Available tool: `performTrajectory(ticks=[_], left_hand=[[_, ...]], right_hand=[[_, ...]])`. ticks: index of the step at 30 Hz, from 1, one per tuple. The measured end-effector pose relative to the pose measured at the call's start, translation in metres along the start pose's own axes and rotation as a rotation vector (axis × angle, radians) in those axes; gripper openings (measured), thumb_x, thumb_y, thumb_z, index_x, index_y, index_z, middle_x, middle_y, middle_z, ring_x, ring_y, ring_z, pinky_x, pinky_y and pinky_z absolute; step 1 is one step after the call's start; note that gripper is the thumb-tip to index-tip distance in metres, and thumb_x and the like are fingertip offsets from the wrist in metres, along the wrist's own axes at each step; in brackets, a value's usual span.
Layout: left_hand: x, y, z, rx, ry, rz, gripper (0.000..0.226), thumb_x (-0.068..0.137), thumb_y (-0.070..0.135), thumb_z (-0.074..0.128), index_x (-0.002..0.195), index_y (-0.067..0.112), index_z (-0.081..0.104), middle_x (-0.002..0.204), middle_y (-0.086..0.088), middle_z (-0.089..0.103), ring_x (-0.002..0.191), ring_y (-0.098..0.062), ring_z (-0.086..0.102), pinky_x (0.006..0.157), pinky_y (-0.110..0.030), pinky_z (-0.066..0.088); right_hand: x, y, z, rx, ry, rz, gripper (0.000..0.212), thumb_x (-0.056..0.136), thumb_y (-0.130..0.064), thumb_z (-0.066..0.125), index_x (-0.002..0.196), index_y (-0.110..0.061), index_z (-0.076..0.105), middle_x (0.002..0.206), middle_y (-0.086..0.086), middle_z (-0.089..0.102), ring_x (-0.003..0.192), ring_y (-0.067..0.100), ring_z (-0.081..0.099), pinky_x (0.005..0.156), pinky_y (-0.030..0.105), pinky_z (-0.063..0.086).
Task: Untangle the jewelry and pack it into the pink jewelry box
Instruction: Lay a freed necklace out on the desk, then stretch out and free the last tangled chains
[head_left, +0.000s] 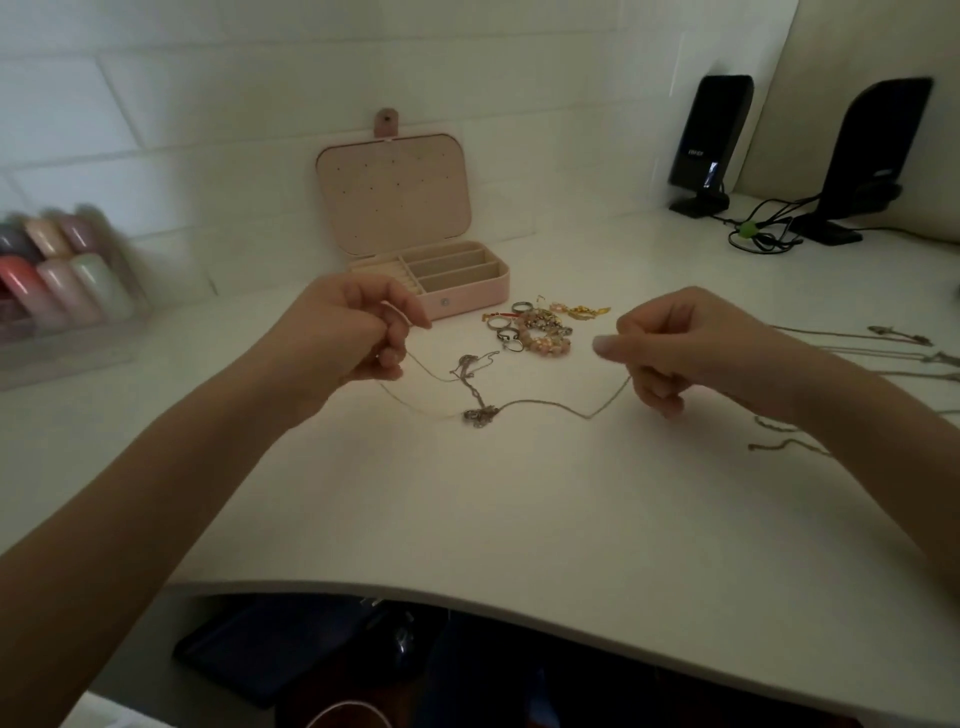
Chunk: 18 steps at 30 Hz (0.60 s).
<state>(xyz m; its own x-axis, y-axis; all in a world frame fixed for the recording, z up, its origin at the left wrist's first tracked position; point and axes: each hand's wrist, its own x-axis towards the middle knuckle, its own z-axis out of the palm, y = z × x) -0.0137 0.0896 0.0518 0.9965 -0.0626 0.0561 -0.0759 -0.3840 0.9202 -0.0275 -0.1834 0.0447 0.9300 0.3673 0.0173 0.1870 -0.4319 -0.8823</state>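
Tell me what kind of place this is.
Probably a home desk: a white desk against a wall, black speakers with cables, and a rack of small bottles.

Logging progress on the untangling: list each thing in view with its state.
pink jewelry box: lid open, visible compartments empty
tangled chain: knotted, stretched between both hands
left hand: pinching chain
right hand: pinching chain
rings and bracelets: piled loose on desk
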Motion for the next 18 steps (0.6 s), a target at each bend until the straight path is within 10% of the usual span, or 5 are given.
performTrajectory(ticks=[4, 8, 14, 18], left_hand=[[0.001, 0.003, 0.000, 0.078, -0.032, 0.018, 0.048, 0.075, -0.021, 0.029, 0.068, 0.012, 0.065, 0.051, 0.004, 0.052, 0.041, -0.008, 0.041, 0.034, -0.015, 0.026], [-0.007, 0.006, 0.003, 0.158, -0.133, 0.093, 0.045, 0.078, -0.022, 0.035, 0.074, 0.010, 0.067, 0.055, 0.004, 0.060, 0.048, -0.008, 0.055, 0.040, -0.019, 0.042], [-0.014, 0.012, 0.002, -0.047, -0.011, 0.333, 0.045, 0.075, -0.027, 0.039, 0.076, 0.010, 0.065, 0.062, 0.003, 0.067, 0.067, -0.009, 0.066, 0.069, -0.018, 0.053], [-0.012, 0.013, -0.004, -0.148, 0.203, 0.452, 0.043, 0.070, -0.019, 0.044, 0.081, 0.014, 0.068, 0.075, 0.003, 0.073, 0.081, -0.015, 0.068, 0.080, -0.025, 0.054]], right_hand=[[0.001, 0.006, -0.001, -0.440, 0.000, 0.007, 0.053, 0.083, -0.041, 0.067, 0.047, -0.014, 0.038, 0.044, -0.005, 0.039, 0.045, 0.013, 0.034, 0.054, 0.031, 0.036], [0.002, -0.001, 0.015, -0.777, 0.153, -0.161, 0.042, 0.074, -0.064, 0.053, 0.055, -0.028, 0.062, 0.071, -0.012, 0.067, 0.076, 0.009, 0.060, 0.082, 0.041, 0.047], [0.019, -0.008, 0.065, -0.528, 0.040, -0.359, 0.028, 0.081, -0.037, 0.073, 0.106, -0.026, 0.069, 0.098, -0.013, 0.064, 0.081, 0.003, 0.054, 0.074, 0.018, 0.044], [0.027, 0.003, 0.077, -0.522, 0.117, -0.384, 0.011, 0.085, -0.023, 0.072, 0.094, -0.018, 0.077, 0.088, -0.007, 0.067, 0.074, 0.005, 0.055, 0.069, 0.014, 0.042]])
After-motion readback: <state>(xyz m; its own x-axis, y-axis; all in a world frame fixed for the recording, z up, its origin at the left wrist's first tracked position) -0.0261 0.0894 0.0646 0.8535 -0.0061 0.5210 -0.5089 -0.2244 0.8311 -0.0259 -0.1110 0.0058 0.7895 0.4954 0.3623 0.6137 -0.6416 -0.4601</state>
